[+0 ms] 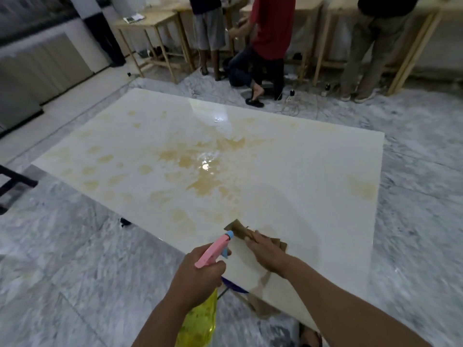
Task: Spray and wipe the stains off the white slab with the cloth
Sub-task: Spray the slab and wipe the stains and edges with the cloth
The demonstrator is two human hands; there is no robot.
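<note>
Two hands: both are seen low in the view, at the near edge of the slab.
Left fingers (220, 267): curled and clamped around the neck of the bottle, just under its pink head.
Left hand (200, 274): held just off the slab's near edge, above the floor.
Bottle (200, 319): a yellow see-through body is hung below the left hand; the pink spray head with its blue nozzle is pointed up and out over the slab.
Right fingers (253, 242): laid flat and close together on the cloth, pressing it down.
Right hand (266, 251): placed on the slab, just beside the nozzle.
Cloth (240, 230): brown and crumpled, lying on the slab near its front edge, partly covered by the right hand.
Slab (300, 171): white, glossy, broad, set slantwise across the view on a low support.
Stains (200, 169): yellow-brown blotches are spread over the middle and left of the slab, with a fainter patch near the right edge; the centre looks wet and shiny.
Floor (75, 259): grey marbled tiles surround the slab.
Background: several persons are standing by wooden tables beyond the slab's far side.
</note>
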